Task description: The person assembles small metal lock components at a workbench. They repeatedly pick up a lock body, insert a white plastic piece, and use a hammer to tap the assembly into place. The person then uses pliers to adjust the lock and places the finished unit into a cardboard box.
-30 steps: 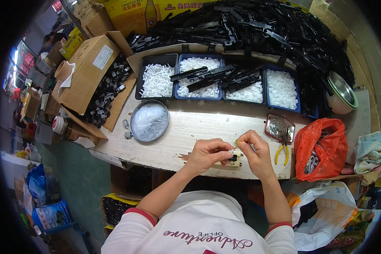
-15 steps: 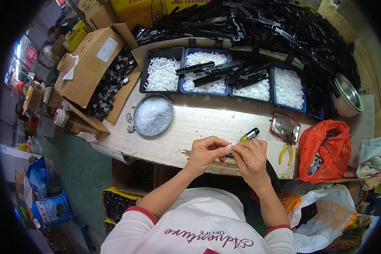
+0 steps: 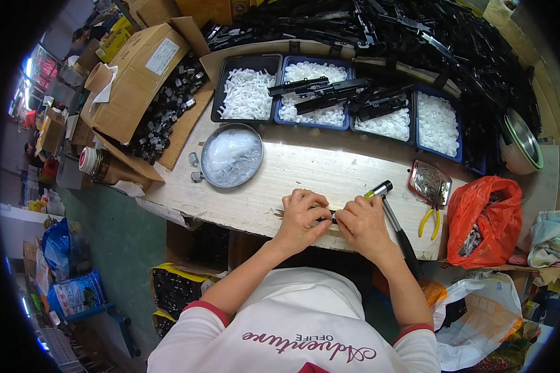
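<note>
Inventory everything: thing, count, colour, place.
Small part: 1, dark, bench front edge
Hammer: 1, black and yellowish, right
Pliers: 1, yellow handles, right
Tray: 1, red rim, right
Carrier bag: 1, red, right
Cloth: 1, pale blue, far right
Bowls: count unclear, pale, rear right
Bins: 4, blue or black, bench rear
Strips: several, black, across bins
Heap: uncountable, black, behind bins
Round dish: 1, grey, left
Blocks: 2, grey, beside dish
Carton: 1, brown, rear left
Jar: 1, brown, left
Plastic bag: 1, white, lower right
Shirt: 1, white, bottom
Left hand, right hand: 2, bare, at part
</note>
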Demonstrator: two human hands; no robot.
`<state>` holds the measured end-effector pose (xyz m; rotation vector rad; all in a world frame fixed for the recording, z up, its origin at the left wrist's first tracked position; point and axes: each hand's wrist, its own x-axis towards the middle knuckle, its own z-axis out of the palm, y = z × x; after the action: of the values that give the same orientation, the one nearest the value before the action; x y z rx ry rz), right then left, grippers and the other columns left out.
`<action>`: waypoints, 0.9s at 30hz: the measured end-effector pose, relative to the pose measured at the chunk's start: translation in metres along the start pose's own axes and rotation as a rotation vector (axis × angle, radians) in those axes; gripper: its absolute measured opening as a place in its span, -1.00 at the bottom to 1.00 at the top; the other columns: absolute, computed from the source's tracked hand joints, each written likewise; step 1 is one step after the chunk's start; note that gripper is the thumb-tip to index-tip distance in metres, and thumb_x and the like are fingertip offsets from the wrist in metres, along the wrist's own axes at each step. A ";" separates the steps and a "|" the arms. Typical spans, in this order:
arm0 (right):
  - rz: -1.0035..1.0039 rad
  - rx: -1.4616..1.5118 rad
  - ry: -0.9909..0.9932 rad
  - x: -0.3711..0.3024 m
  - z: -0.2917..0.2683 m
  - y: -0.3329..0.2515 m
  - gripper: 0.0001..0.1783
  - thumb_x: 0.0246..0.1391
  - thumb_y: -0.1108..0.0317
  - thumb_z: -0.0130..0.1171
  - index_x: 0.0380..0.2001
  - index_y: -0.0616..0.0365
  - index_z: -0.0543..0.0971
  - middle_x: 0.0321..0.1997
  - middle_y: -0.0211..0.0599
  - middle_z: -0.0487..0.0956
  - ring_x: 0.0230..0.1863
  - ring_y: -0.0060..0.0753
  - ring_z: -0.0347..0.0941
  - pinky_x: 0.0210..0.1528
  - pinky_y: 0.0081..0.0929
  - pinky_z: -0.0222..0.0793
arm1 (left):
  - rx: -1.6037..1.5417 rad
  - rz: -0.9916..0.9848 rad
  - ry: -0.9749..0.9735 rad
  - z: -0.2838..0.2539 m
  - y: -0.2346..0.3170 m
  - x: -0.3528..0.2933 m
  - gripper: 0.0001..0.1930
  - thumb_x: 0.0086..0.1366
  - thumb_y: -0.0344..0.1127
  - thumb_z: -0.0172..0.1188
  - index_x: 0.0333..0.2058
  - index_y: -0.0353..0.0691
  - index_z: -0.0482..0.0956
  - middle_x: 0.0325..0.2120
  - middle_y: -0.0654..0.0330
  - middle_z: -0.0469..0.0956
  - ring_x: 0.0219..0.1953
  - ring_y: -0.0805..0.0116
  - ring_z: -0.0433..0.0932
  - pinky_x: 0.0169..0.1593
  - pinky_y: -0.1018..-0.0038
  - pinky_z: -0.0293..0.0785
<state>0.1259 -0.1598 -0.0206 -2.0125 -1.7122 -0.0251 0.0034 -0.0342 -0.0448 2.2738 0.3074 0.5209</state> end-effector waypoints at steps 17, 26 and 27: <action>0.235 0.085 0.097 -0.015 -0.056 0.034 -0.89 -0.17 0.44 0.19 -0.46 0.14 0.55 -0.47 -0.34 0.45 -0.30 -0.38 0.35 -0.21 -0.43 0.11 | 0.001 -0.036 -0.048 0.000 0.004 0.008 -0.87 -0.13 -0.39 0.29 -0.52 -0.12 0.54 -0.37 0.34 0.40 -0.22 0.35 0.28 -0.10 0.36 0.01; 0.953 -0.472 0.507 -0.187 -0.183 0.155 -0.77 0.06 0.33 0.00 -0.29 0.26 0.51 -0.28 -0.21 0.50 -0.25 -0.17 0.41 -0.16 -0.45 0.29 | 0.144 0.126 -0.171 -0.002 0.000 0.017 -0.88 -0.11 -0.36 0.29 -0.52 -0.06 0.55 -0.37 0.34 0.35 -0.23 0.34 0.27 -0.15 0.32 0.04; 1.034 -0.451 0.388 -0.207 -0.184 0.170 -0.75 0.06 0.31 0.01 -0.26 0.25 0.50 -0.24 -0.21 0.50 -0.21 -0.15 0.41 -0.12 -0.43 0.28 | 0.168 0.150 -0.182 -0.001 -0.001 0.016 -0.88 -0.10 -0.36 0.28 -0.51 -0.07 0.55 -0.36 0.34 0.35 -0.23 0.33 0.27 -0.15 0.32 0.04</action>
<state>0.2953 -0.4351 0.0140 -2.7520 -0.3217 -0.4425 0.0175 -0.0266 -0.0403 2.5010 0.0931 0.3715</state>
